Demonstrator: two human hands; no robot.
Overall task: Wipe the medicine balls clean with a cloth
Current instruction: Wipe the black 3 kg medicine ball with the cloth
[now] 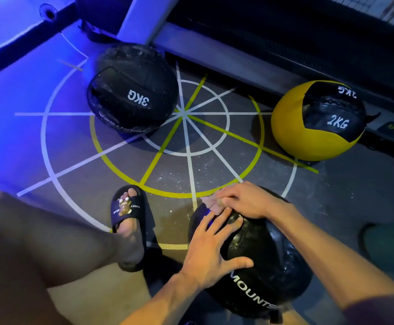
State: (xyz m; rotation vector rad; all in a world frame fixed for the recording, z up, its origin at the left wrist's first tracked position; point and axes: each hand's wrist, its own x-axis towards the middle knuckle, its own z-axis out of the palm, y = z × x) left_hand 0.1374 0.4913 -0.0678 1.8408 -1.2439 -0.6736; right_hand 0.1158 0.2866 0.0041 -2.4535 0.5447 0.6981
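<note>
1. Near black medicine ball (261, 261) sits on the floor (214, 167) right in front of the person, both hands on it.
2. Left hand (212, 252) lies flat on the ball's left upper side, fingers spread straight, steadying it, gripping nothing.
3. Right hand (247, 200) is on the ball's far top edge, fingers curled over a small pale cloth (211, 204) and pressing it onto the surface.
4. Key relation: the cloth is at the far rim, just beyond the left fingertips, so the unwiped face lies toward the person, under and right of the right hand. Next stroke probably pulls back over the top.
5. Right hand is the wiping one; left is nearer the body.
6. 3KG black ball (132, 90) lies well apart, far left; yellow 2KG ball (318, 120) far right. Neither touched, likely still to do.
7. Person's left foot in a black slide (130, 219) rests just left of the near ball.
</note>
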